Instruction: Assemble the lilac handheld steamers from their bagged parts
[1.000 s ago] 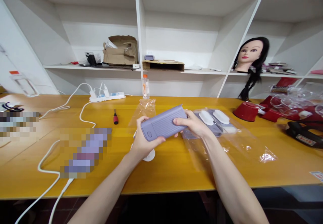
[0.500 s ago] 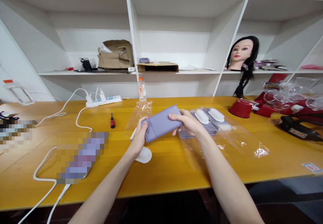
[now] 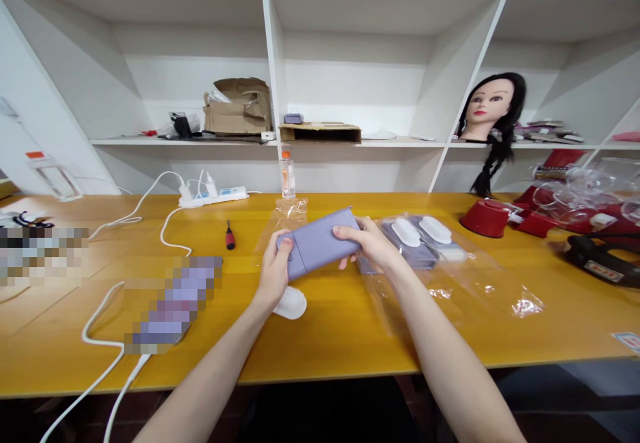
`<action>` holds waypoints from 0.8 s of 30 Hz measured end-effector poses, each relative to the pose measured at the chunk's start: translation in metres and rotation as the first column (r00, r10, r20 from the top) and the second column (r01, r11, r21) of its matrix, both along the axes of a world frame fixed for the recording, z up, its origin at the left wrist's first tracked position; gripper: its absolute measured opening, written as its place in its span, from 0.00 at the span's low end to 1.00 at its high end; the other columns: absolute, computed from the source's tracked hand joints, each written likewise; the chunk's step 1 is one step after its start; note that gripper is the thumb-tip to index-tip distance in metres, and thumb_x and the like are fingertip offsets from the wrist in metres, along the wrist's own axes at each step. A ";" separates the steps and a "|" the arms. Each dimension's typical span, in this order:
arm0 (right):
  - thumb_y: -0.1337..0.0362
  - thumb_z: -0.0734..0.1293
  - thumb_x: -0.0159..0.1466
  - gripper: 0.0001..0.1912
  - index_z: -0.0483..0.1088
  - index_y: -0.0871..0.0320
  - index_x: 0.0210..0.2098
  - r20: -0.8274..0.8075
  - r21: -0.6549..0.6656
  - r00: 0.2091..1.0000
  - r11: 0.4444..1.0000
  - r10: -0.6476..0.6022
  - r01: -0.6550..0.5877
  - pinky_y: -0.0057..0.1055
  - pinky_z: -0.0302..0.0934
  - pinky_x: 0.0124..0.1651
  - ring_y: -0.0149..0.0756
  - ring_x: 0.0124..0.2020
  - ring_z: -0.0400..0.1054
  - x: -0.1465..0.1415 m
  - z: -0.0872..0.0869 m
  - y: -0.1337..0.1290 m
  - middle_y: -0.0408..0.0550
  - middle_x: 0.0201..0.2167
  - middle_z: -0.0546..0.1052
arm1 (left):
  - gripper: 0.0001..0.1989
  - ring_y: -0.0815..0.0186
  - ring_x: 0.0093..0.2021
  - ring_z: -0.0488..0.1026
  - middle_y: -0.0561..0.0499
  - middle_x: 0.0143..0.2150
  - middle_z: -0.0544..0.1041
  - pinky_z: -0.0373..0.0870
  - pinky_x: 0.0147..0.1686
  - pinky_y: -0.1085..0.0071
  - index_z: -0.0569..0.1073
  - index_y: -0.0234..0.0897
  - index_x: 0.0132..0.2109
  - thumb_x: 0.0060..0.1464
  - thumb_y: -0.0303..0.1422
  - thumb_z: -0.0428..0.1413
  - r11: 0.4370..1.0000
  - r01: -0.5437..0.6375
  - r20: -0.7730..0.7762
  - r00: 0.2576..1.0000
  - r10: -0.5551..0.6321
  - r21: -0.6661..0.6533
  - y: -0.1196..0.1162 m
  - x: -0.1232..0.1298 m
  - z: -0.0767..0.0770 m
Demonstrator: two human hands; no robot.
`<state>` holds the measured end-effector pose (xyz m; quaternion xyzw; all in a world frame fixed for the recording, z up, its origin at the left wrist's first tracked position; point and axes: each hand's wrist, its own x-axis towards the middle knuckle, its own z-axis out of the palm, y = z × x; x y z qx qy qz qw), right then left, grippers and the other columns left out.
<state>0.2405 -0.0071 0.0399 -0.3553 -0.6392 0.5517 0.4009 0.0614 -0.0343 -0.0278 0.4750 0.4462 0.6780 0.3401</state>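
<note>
A flat purple plastic case [image 3: 320, 242] with a seam across its left part is held above the table, tilted with its right end higher. My left hand [image 3: 275, 263] grips its left end, thumb on top. At the right end, my right hand [image 3: 367, 240] is closed round the case with the thumb on its upper face; most of the fingers are hidden beneath. A white oval piece with bristle-like ridges [image 3: 291, 303] lies on the table below my left hand. To the right, more purple parts [image 3: 415, 254] and white oval pieces [image 3: 406, 232] rest on clear plastic bags.
A red and black screwdriver [image 3: 229, 238], a power strip [image 3: 215, 198] with cables and a blurred device [image 3: 175, 306] are on the left. A clear bottle [image 3: 287, 176] stands behind. Red cups [image 3: 483, 218] and a black tool [image 3: 600, 263] are at right, below a mannequin head [image 3: 487, 106].
The view has turned slightly left, so the surroundings appear shifted to the right. Both hands keep their hold on the purple case, which has hardly moved.
</note>
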 end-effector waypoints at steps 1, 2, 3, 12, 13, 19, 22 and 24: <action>0.56 0.69 0.54 0.18 0.64 0.60 0.38 0.008 -0.019 1.000 1.000 0.005 -0.005 0.21 0.51 0.10 0.32 0.15 0.69 0.003 0.002 -0.001 0.46 0.24 0.74 | 0.15 0.65 0.40 0.64 0.52 0.39 0.68 0.62 0.39 0.73 0.66 0.39 0.41 0.53 0.45 0.49 1.000 0.009 0.026 1.000 -0.009 -0.012 0.000 0.001 0.002; 0.53 0.68 0.55 0.20 0.64 0.60 0.40 0.011 -0.045 1.000 0.999 0.027 -0.027 0.21 0.53 0.12 0.33 0.16 0.70 0.007 0.004 -0.001 0.47 0.25 0.75 | 0.15 0.66 0.41 0.65 0.52 0.39 0.69 0.63 0.39 0.73 0.67 0.39 0.40 0.53 0.45 0.49 0.999 0.026 0.069 0.997 -0.024 -0.028 -0.001 0.002 0.005; 0.50 0.67 0.56 0.22 0.63 0.59 0.41 0.004 -0.070 0.998 0.995 0.067 -0.066 0.22 0.56 0.15 0.33 0.18 0.72 0.011 0.006 -0.002 0.47 0.26 0.75 | 0.14 0.66 0.40 0.65 0.51 0.39 0.70 0.63 0.39 0.73 0.68 0.38 0.40 0.53 0.44 0.50 0.997 0.050 0.135 0.990 -0.042 -0.062 -0.002 0.003 0.008; 0.59 0.78 0.39 0.38 0.64 0.54 0.48 -0.128 0.205 0.952 0.946 0.280 -0.250 0.29 0.63 0.41 0.35 0.40 0.68 0.010 -0.001 -0.006 0.46 0.42 0.74 | 0.15 0.71 0.21 0.62 0.49 0.26 0.70 0.54 0.16 0.76 0.71 0.36 0.38 0.52 0.43 0.50 0.544 0.803 0.621 0.559 -0.549 -0.242 -0.022 0.010 0.024; 0.59 0.78 0.39 0.34 0.66 0.56 0.44 -0.129 0.179 0.951 0.950 0.281 -0.257 0.29 0.63 0.36 0.34 0.35 0.69 0.003 -0.004 -0.007 0.45 0.37 0.75 | 0.16 0.70 0.22 0.65 0.47 0.28 0.72 0.54 0.15 0.77 0.71 0.36 0.39 0.52 0.43 0.50 0.531 0.815 0.613 0.547 -0.570 -0.234 -0.024 0.011 0.024; 0.57 0.75 0.45 0.21 0.69 0.58 0.36 -0.297 0.121 0.954 0.993 0.034 0.002 0.27 0.63 0.35 0.32 0.33 0.69 -0.019 -0.010 -0.009 0.45 0.34 0.76 | 0.22 0.58 0.36 0.74 0.41 0.45 0.74 0.70 0.32 0.64 0.68 0.36 0.49 0.54 0.45 0.46 0.754 0.587 0.438 0.785 -0.439 -0.295 -0.027 0.011 0.016; 0.58 0.74 0.46 0.21 0.69 0.58 0.36 -0.346 0.070 0.935 0.992 -0.078 0.108 0.29 0.64 0.37 0.33 0.34 0.69 -0.021 -0.011 -0.007 0.45 0.35 0.76 | 0.24 0.55 0.49 0.70 0.43 0.55 0.68 0.70 0.41 0.62 0.63 0.39 0.52 0.50 0.45 0.52 0.931 0.363 0.214 0.914 -0.346 -0.044 -0.027 0.012 0.012; 0.58 0.74 0.46 0.20 0.68 0.58 0.36 -0.351 0.051 0.928 0.988 -0.122 0.149 0.29 0.64 0.37 0.33 0.34 0.69 -0.021 -0.012 -0.006 0.45 0.34 0.76 | 0.29 0.56 0.52 0.67 0.42 0.56 0.66 0.68 0.45 0.63 0.59 0.39 0.54 0.45 0.39 0.58 0.961 0.271 0.009 0.962 -0.272 0.049 -0.026 0.016 0.009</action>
